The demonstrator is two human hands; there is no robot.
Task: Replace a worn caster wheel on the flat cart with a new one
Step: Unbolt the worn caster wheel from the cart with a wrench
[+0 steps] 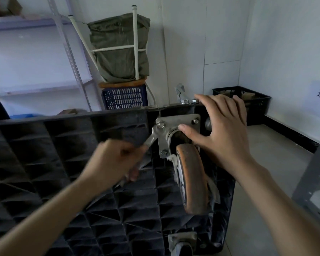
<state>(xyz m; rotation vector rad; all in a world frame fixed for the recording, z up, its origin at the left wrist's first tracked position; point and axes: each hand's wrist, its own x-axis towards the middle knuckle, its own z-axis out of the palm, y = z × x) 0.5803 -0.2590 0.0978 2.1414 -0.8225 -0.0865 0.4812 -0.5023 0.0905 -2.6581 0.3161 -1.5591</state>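
The flat cart stands tipped on its edge with its ribbed black underside facing the camera, and the worn caster wheel sits at the far right corner of that underside, its orange tread scuffed and grey with dirt, hanging below a square metal mounting plate bolted at the corners. I judge the caster stiff and fairly heavy for its size: steel plate and fork, hard rubber tyre, nothing fragile, though the swivel will let the wheel swing once the bolts slacken, so the plate or fork looks the surer place to hold than the tyre. The left hand, blurred, has its fingers curled tightly round the handle of a wrench whose head sits on the bolt at the plate's far left corner. The right hand is spread wide, fingers straight and apart, the thumb touching the plate near the swivel while the fingertips reach the cart's far edge, steadying rather than gripping. A second caster shows at the near edge
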